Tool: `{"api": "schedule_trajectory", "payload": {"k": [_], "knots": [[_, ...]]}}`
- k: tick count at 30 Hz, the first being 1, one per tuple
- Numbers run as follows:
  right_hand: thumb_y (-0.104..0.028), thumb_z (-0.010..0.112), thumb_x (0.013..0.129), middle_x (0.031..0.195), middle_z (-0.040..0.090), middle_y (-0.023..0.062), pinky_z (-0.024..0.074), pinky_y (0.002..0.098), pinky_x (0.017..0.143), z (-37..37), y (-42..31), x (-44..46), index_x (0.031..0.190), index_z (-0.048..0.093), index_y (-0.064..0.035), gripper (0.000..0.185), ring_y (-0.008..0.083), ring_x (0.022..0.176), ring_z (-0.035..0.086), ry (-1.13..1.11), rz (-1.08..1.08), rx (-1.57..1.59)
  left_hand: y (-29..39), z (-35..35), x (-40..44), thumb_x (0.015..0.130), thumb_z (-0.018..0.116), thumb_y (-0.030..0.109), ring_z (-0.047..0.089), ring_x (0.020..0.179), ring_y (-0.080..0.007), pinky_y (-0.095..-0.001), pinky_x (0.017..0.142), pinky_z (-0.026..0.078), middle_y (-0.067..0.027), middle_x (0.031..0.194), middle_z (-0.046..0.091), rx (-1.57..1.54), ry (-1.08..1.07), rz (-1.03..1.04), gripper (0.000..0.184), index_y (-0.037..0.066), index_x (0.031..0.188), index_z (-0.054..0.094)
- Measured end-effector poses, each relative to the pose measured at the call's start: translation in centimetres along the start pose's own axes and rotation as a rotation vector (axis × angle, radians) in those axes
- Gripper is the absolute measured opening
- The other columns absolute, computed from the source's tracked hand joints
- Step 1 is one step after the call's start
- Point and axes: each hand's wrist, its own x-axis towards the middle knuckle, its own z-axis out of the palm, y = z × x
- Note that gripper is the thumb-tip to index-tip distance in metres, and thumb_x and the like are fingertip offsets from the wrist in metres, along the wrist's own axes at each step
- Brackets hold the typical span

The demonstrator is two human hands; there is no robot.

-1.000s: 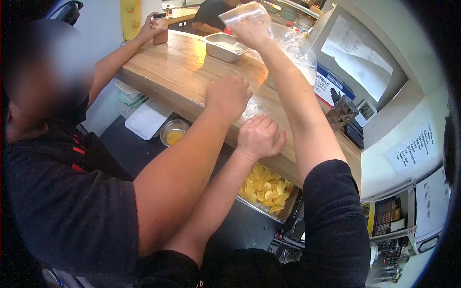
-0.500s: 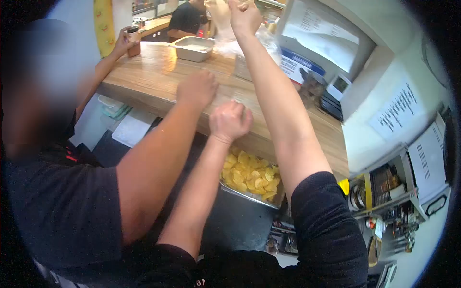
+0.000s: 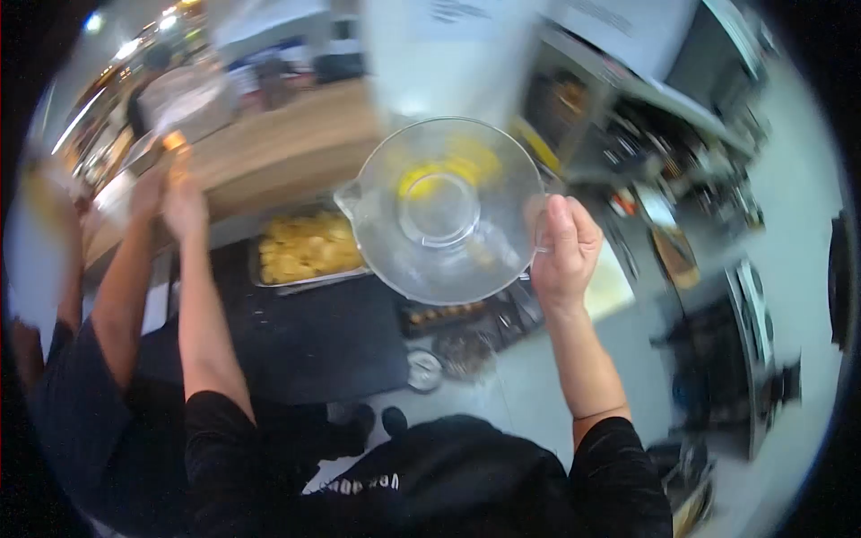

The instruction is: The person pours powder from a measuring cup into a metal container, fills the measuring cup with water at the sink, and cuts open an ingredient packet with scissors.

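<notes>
My right hand point(image 3: 567, 251) is closed round the handle of a large clear jug point(image 3: 439, 211), its spout pointing left. Through the jug's mouth, yellow residue shows on the far inner side. My left hand point(image 3: 186, 206) reaches to the wooden counter at the upper left, beside a co-worker's hand point(image 3: 148, 193); motion smears its fingers, and whether it holds anything cannot be made out. Between my arms and below the jug's left side, a metal tray of yellow sliced chips point(image 3: 309, 247) lies on a dark surface.
The wooden counter point(image 3: 287, 134) runs across the upper left. A co-worker's arm point(image 3: 121, 287) is close beside my left arm. Shelves with utensils point(image 3: 664, 134) stand at the upper right. A small round lid point(image 3: 423, 369) lies below the jug.
The view has swung right. My right hand, earlier raised with a clear bag over the counter, is now lower and holds the jug. My left hand now appears farther left.
</notes>
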Motion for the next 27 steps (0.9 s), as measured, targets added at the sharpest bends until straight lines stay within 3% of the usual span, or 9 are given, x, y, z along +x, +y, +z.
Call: {"api": "schedule_trajectory", "payload": {"k": [2,3,5,7,8,10,14,20,27], "knots": [[-0.012,0.055,0.089,0.069,0.055,-0.0008,0.0333,0.0202,0.056,-9.9,-5.4,-3.1,0.072,0.059,-0.0004,0.021,0.0053,0.061,0.044,0.105,-0.087,-0.247,6.1,-1.4,-5.7,0.094,0.034,0.045,0.057,0.095,-0.0389,-0.0453,0.083,0.044,-0.022,0.107,0.059,0.046,0.005,-0.395,0.05,0.003,0.112,0.055],[-0.012,0.056,0.088,0.067,0.055,-0.001,0.0337,0.0202,0.056,-14.7,-8.3,-5.3,0.072,0.059,-0.0003,0.021,0.0052,0.061,0.045,0.182,-0.045,-0.309,8.9,-1.2,-9.9,0.096,0.034,0.038,0.053,0.103,-0.0398,-0.0438,0.091,0.04,-0.0244,0.117,0.054,-0.152,0.187,-0.143,0.048,0.0,0.119,0.05],[-0.011,0.056,0.088,0.066,0.054,-0.0013,0.0341,0.0201,0.056,-24.0,-13.9,-8.4,0.071,0.059,-0.0003,0.02,0.0051,0.061,0.045,0.326,-0.049,-0.413,21.4,-4.6,-22.1,0.097,0.034,0.023,0.044,0.116,-0.0365,-0.0386,0.101,0.032,-0.0262,0.119,0.051,-0.464,0.228,0.131,0.044,-0.011,0.124,0.041],[-0.013,0.057,0.088,0.064,0.054,-0.0021,0.0335,0.0202,0.055,-31.6,-18.6,-12.8,0.072,0.06,-0.0006,0.021,0.0042,0.059,0.044,0.51,0.035,-0.444,28.2,-0.7,-36.1,0.098,0.031,0.021,0.04,0.12,-0.0357,-0.0429,0.104,0.028,-0.0219,0.123,0.047,-0.503,0.171,0.509,0.041,-0.009,0.124,0.041],[-0.014,0.058,0.087,0.063,0.054,-0.0013,0.0339,0.0212,0.054,-34.5,-20.9,-15.2,0.07,0.06,-0.001,0.021,0.0049,0.058,0.044,0.573,0.008,-0.52,34.2,0.9,-44.3,0.097,0.033,0.023,0.036,0.123,-0.0363,-0.0448,0.105,0.025,-0.0231,0.13,0.038,-0.906,-0.034,0.299,0.044,-0.009,0.128,0.035],[-0.015,0.061,0.085,0.059,0.053,0.0014,0.0347,0.024,0.054,-40.1,-24.3,-19.0,0.066,0.059,-0.002,0.024,0.008,0.054,0.043,0.636,-0.13,-0.742,45.7,-1.9,-56.8,0.096,0.035,0.027,0.03,0.126,-0.0369,-0.0447,0.106,0.023,-0.025,0.135,0.029,-0.959,-0.504,0.398,0.051,-0.009,0.132,0.029],[-0.01,0.063,0.082,0.053,0.046,0.0037,0.0336,0.027,0.054,-50.2,-31.2,-25.7,0.06,0.054,-0.0011,0.025,0.0112,0.054,0.041,0.625,-0.297,-1.315,62.6,-6.9,-64.0,0.094,0.039,0.033,0.025,0.129,-0.0364,-0.0444,0.107,0.02,-0.024,0.139,0.024,-1.098,-0.729,0.965,0.057,-0.007,0.134,0.028],[-0.032,0.063,0.085,0.055,0.052,-0.0006,0.0334,0.0241,0.049,-62.3,-35.7,-36.8,0.062,0.059,-0.0025,0.037,0.0078,0.051,0.041,1.468,0.195,-1.088,80.3,-4.0,-69.2,0.094,0.045,0.025,0.031,0.126,-0.0342,-0.0432,0.104,0.028,-0.0223,0.137,0.026,-1.315,-0.741,0.807,0.052,-0.005,0.134,0.029],[-0.039,0.059,0.086,0.055,0.048,-0.0012,0.0293,0.0215,0.045,-68.7,-41.1,-49.0,0.061,0.053,-0.0097,0.04,0.0074,0.048,0.041,2.254,-0.017,-0.697,104.0,-6.6,-87.4,0.081,0.059,0.009,0.032,0.125,-0.0338,-0.0412,0.106,0.022,-0.0214,0.132,0.036,-1.53,-0.854,1.311,0.057,-0.006,0.13,0.034]]}}
